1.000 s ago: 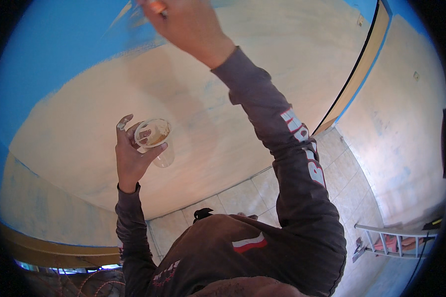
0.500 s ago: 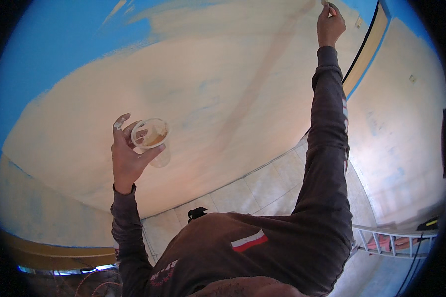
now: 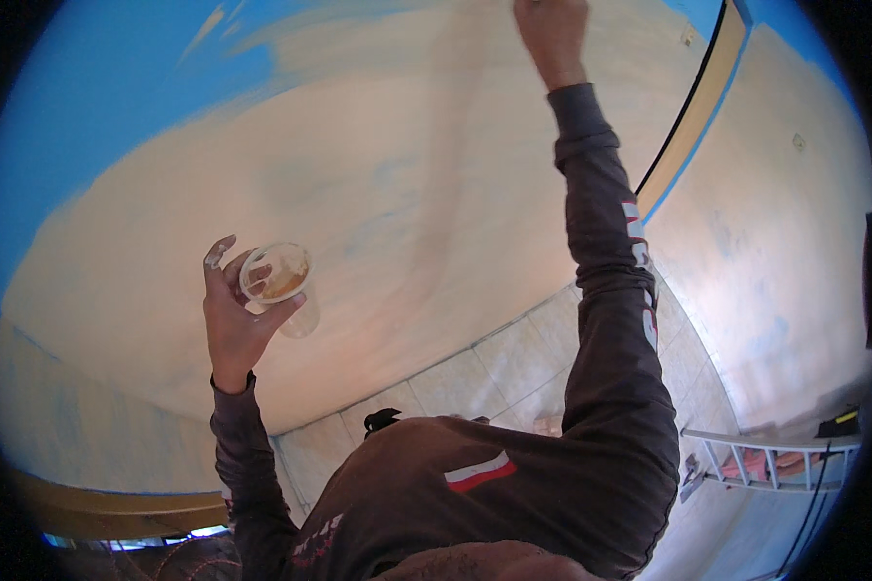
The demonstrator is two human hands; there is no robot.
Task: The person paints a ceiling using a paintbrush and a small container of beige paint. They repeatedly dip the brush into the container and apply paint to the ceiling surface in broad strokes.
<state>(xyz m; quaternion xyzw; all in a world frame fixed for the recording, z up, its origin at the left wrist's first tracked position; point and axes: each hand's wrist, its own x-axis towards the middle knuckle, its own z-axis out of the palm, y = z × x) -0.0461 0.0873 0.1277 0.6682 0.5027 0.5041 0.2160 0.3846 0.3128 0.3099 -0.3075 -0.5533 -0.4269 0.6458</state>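
1. Paint, pale and peachy, is spread over most of the wall in front, so a big part of it looks done.
2. A large blue patch is left uncovered at the far left, with only a few thin pale streaks on it.
3. Faint blue smudges can be seen in the middle of the pale part, so the cover there seems thin.
4. The right wall is mostly pale too, but blue is left along its far edge and in small spots.
5. A clear cup is held up on the left by the left hand, with thumb and fingers closed around it near the rim. Some brownish stuff can be seen inside, so it does not look used up.
6. The right hand is stretched to the far side. Its fingertips are cut off by the view's edge, so what is held, if anything, cannot be told.
7. A ladder is seen at the near right.
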